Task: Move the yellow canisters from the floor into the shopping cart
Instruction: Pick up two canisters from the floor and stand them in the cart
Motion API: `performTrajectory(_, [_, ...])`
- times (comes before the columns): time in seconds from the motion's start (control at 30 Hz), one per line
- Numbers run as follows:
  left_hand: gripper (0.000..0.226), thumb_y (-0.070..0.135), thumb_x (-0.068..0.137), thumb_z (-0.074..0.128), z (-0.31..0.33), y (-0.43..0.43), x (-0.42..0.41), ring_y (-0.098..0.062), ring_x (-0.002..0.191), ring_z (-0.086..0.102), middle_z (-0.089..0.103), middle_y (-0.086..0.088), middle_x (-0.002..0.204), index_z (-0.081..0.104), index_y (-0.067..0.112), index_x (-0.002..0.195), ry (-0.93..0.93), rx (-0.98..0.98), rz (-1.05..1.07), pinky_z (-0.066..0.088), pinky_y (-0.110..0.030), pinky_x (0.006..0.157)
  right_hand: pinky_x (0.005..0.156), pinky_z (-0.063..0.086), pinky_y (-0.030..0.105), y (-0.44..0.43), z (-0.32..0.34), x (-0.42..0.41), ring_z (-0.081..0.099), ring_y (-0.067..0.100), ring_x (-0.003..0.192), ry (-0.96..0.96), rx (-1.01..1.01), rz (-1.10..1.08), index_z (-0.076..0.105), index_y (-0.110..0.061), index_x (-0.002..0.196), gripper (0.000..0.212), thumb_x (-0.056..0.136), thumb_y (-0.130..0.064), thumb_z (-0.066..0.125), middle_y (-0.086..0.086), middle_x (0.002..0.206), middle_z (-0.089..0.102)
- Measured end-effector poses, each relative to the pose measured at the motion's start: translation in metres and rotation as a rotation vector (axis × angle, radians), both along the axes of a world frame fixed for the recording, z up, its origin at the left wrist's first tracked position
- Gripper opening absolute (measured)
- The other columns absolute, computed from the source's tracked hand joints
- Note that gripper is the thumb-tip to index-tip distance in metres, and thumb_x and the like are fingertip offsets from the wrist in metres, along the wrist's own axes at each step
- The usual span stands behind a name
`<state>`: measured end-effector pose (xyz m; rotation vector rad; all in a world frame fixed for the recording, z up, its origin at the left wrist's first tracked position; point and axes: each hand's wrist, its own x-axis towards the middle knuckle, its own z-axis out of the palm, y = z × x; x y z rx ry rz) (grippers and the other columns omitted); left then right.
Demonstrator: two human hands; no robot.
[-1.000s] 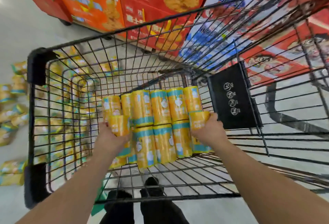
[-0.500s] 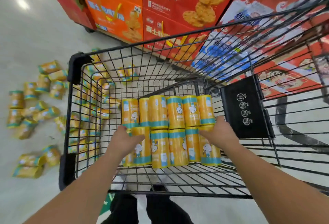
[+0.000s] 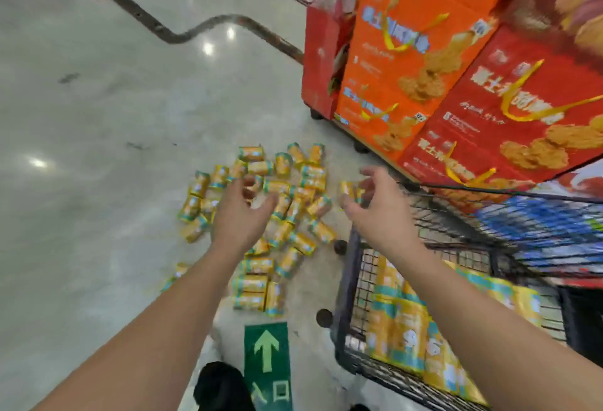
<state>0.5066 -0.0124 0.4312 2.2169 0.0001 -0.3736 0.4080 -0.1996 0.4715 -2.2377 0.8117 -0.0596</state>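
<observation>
Several yellow canisters (image 3: 287,211) with teal bands lie scattered in a heap on the pale floor, centre of view. My left hand (image 3: 239,215) hovers over the heap with fingers loosely spread, holding nothing. My right hand (image 3: 372,205) reaches out beside the heap's right edge, fingers relaxed and empty, above the cart's corner. The black wire shopping cart (image 3: 346,283) stands at the lower right, with several yellow canisters (image 3: 404,329) stacked inside it.
Stacked orange and red snack boxes (image 3: 424,61) fill the upper right, on a low wheeled base. Another cart's frame (image 3: 182,35) rests on the floor at the top. A green arrow sticker (image 3: 266,348) marks the floor near my shoe (image 3: 222,387).
Both hands let go of the canisters in the cart and swung left toward the floor heap. The view turned left, so the cart now sits at the lower right.
</observation>
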Motion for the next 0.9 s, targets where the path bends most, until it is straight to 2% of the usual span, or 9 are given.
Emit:
performTrajectory(0.13, [0.050, 0.043, 0.080, 0.070, -0.067, 0.123, 0.058, -0.027, 0.097, 0.061, 0.061, -0.006, 0.110, 0.053, 0.017, 0.120, 0.142, 0.141, 0.066, 0.050, -0.039, 0.084, 0.085, 0.050, 0.037, 0.112, -0.061, 0.076, 0.058, 0.019, 0.099, 0.058, 0.032, 0.129, 0.052, -0.017, 0.127, 0.051, 0.083, -0.034, 0.071, 0.003, 0.113, 0.059])
performTrajectory(0.23, [0.056, 0.042, 0.082, 0.068, -0.137, 0.201, 0.077, -0.027, 0.109, 0.058, 0.058, -0.009, 0.122, 0.050, 0.014, 0.128, 0.285, 0.267, 0.026, 0.046, -0.036, 0.086, 0.087, 0.050, 0.037, 0.186, -0.142, 0.101, 0.058, 0.021, 0.108, 0.285, 0.104, 0.188, 0.050, -0.022, 0.129, 0.052, 0.084, -0.041, 0.069, 0.002, 0.120, 0.057])
performTrajectory(0.33, [0.056, 0.042, 0.083, 0.067, -0.223, 0.244, 0.082, -0.027, 0.114, 0.055, 0.057, -0.010, 0.125, 0.049, 0.015, 0.128, 0.376, 0.329, -0.026, 0.045, -0.036, 0.088, 0.091, 0.049, 0.037, 0.229, -0.241, 0.099, 0.056, 0.024, 0.116, 0.492, 0.166, 0.169, 0.046, -0.021, 0.134, 0.056, 0.086, -0.039, 0.067, 0.005, 0.127, 0.056])
performTrajectory(0.47, [0.060, 0.042, 0.084, 0.065, -0.338, 0.256, 0.062, -0.023, 0.121, 0.050, 0.049, -0.002, 0.133, 0.043, 0.021, 0.136, 0.442, 0.382, -0.253, 0.045, -0.036, 0.089, 0.080, 0.043, 0.030, 0.246, -0.365, 0.075, 0.059, 0.025, 0.110, 0.744, 0.226, 0.071, 0.046, -0.013, 0.134, 0.053, 0.089, -0.031, 0.067, 0.009, 0.126, 0.056])
performTrajectory(0.6, [0.056, 0.040, 0.087, 0.058, -0.459, 0.249, 0.030, -0.021, 0.125, 0.040, 0.038, 0.002, 0.136, 0.038, 0.026, 0.138, 0.317, 0.486, -0.587, 0.045, -0.036, 0.086, 0.076, 0.040, 0.029, 0.244, -0.493, 0.053, 0.057, 0.026, 0.107, 0.857, 0.274, -0.091, 0.036, -0.012, 0.143, 0.067, 0.088, -0.030, 0.069, 0.013, 0.131, 0.054])
performTrajectory(0.7, [0.064, 0.031, 0.086, 0.059, -0.553, 0.233, 0.013, -0.026, 0.135, 0.030, 0.029, -0.003, 0.148, 0.033, 0.025, 0.143, 0.197, 0.525, -0.786, 0.036, -0.039, 0.102, 0.078, 0.039, 0.029, 0.237, -0.587, 0.044, 0.057, 0.030, 0.113, 0.833, 0.294, -0.201, 0.029, -0.013, 0.147, 0.075, 0.087, -0.032, 0.070, 0.015, 0.135, 0.052])
performTrajectory(0.8, [0.080, 0.026, 0.082, 0.066, -0.635, 0.215, -0.007, -0.029, 0.142, 0.019, 0.019, -0.005, 0.155, 0.022, 0.026, 0.149, 0.170, 0.610, -0.941, 0.018, -0.048, 0.116, 0.086, 0.043, 0.033, 0.234, -0.665, 0.034, 0.054, 0.031, 0.121, 0.752, 0.344, -0.343, 0.024, -0.017, 0.150, 0.081, 0.085, -0.032, 0.070, 0.014, 0.140, 0.049])
performTrajectory(0.83, [0.086, 0.027, 0.078, 0.070, -0.658, 0.213, -0.016, -0.031, 0.141, 0.020, 0.019, -0.005, 0.155, 0.020, 0.027, 0.149, 0.151, 0.648, -0.984, 0.016, -0.050, 0.116, 0.090, 0.046, 0.035, 0.235, -0.686, 0.030, 0.055, 0.030, 0.121, 0.729, 0.372, -0.374, 0.022, -0.018, 0.151, 0.083, 0.084, -0.031, 0.070, 0.013, 0.140, 0.049])
performTrajectory(0.9, [0.099, 0.025, 0.061, 0.082, -0.693, 0.211, -0.033, -0.035, 0.134, 0.031, 0.032, -0.007, 0.147, 0.029, 0.026, 0.145, 0.058, 0.692, -1.024, 0.022, -0.055, 0.113, 0.092, 0.049, 0.036, 0.236, -0.718, 0.022, 0.060, 0.025, 0.112, 0.673, 0.410, -0.407, 0.022, -0.020, 0.150, 0.084, 0.082, -0.027, 0.072, 0.007, 0.131, 0.056])
